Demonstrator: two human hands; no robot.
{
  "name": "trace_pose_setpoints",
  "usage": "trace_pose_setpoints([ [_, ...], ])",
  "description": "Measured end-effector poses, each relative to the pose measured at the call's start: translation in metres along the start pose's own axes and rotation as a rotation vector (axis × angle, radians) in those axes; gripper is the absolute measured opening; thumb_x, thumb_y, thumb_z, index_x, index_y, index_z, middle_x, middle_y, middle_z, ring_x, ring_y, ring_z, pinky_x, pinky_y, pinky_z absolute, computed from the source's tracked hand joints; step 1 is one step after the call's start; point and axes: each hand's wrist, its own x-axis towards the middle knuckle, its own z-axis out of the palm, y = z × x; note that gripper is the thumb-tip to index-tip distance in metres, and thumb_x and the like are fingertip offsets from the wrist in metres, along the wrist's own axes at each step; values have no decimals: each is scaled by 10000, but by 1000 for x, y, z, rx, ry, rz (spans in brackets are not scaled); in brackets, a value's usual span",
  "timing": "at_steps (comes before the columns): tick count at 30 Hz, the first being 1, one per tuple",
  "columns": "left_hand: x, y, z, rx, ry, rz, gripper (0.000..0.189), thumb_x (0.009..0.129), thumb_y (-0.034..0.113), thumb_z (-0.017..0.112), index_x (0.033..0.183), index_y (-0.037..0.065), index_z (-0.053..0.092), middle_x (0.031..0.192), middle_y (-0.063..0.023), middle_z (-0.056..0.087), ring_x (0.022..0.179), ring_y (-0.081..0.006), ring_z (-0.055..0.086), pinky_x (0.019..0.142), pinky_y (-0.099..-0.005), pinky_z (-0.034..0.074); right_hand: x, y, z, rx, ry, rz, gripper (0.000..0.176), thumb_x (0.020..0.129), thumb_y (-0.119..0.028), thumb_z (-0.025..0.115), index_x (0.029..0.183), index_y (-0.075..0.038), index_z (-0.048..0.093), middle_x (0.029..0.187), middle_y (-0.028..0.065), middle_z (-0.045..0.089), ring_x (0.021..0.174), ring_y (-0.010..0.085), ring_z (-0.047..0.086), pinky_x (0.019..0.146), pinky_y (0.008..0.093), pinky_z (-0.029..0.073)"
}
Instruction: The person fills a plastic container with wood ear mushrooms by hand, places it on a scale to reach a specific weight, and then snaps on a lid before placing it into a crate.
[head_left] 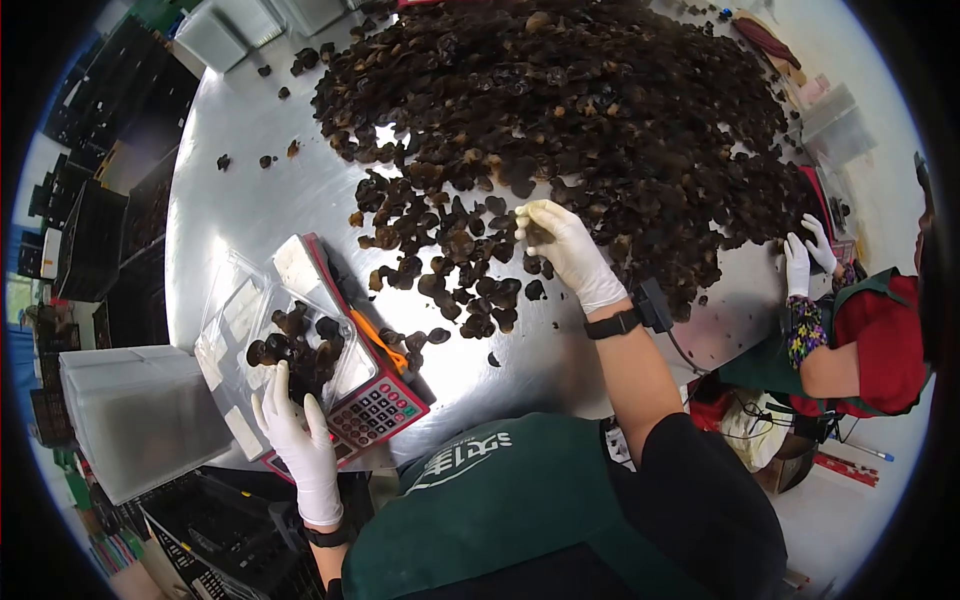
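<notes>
"Left end?"
"Clear plastic clamshell [240, 292] holding wood-ear mushrooms [300, 348]; gloved left hand [297, 435] at them, fingers spread, released; digital scale [375, 412] beneath clamshell."
"Rightward?"
"Gloved right hand [562, 245], fingers curled, contents indiscernible; loose wood-ear heap [570, 85] beyond."

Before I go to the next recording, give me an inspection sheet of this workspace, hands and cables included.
Surface: metal table, shiny, partly covered by dark pieces.
Job's things: pieces heaped and scattered; some in the open clear box on the red-edged scale.
Clutter: orange tool at the scale's edge.
Hands: both gloved; left at the box, fingers apart; right over scattered pieces, grip unclear.
Cables: black cord near the right wrist.
Surroundings: co-worker at right; black crates at left.
</notes>
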Motion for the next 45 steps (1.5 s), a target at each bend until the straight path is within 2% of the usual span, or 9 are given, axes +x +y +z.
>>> trace_pose_setpoints([
  [5,0,0,-1,11,-10,2,486,932,114,551,1409,42,490,1366,-153,548,1298,-288,493,1192,-509,197,-9,-14,31,-500,-5,-41,238,961,-216,615,861,-20,705,653,-49,554,543,27,460,497,213,363],
  [8,0,1,-3,-1,-29,-4,480,934,109,549,1406,43,491,1368,-154,547,1305,-293,489,1191,-508,202,-39,-19,4,-1122,-149,-210,223,871,-259,675,829,-41,697,704,96,663,603,228,609,608,342,491],
  [12,0,-3,-2,11,-23,12,469,934,86,552,1396,29,496,1376,-141,552,1303,-308,484,1187,-501,218,-118,-65,-45,-1303,-327,93,221,821,-263,687,865,-47,701,841,142,698,781,337,665,719,393,520],
  [21,6,-8,4,11,-38,73,426,996,166,472,1393,16,508,1383,-139,573,1302,-318,491,1182,-495,214,-244,-77,-122,-1765,-129,687,255,800,-265,710,958,-66,732,899,154,712,840,302,682,763,405,529],
  [26,12,-3,0,43,-80,86,433,967,116,495,1387,13,508,1371,-142,580,1274,-315,516,1189,-493,216,-151,-21,-54,-1394,38,-179,490,784,-289,730,1243,-141,644,1250,135,629,1171,304,577,948,407,483],
  [32,12,0,-2,33,-70,76,420,967,134,518,1374,31,523,1335,-155,581,1281,-302,508,1190,-494,214,-44,40,48,-1567,-114,-480,952,679,-507,795,1507,-276,387,1564,206,299,1450,414,259,1136,590,259],
  [37,11,2,0,-11,-26,46,431,918,90,557,1346,40,555,1296,-144,603,1246,-276,538,1196,-480,208,-60,54,62,-1438,-233,-620,667,703,-419,808,1317,-242,615,1516,134,418,1433,368,309,1098,549,291],
  [40,14,3,1,-13,-23,18,436,905,86,564,1340,47,564,1282,-145,610,1238,-274,545,1197,-477,206,-52,81,42,-1357,-145,-732,292,755,-255,780,995,-114,689,1204,62,619,1184,288,529,960,428,443],
  [45,14,1,3,-15,-21,9,447,891,79,573,1338,58,571,1273,-144,615,1241,-265,546,1196,-484,200,-23,66,53,-1170,-141,-709,260,758,-233,771,952,-83,684,1140,56,629,1076,284,568,864,406,501],
])
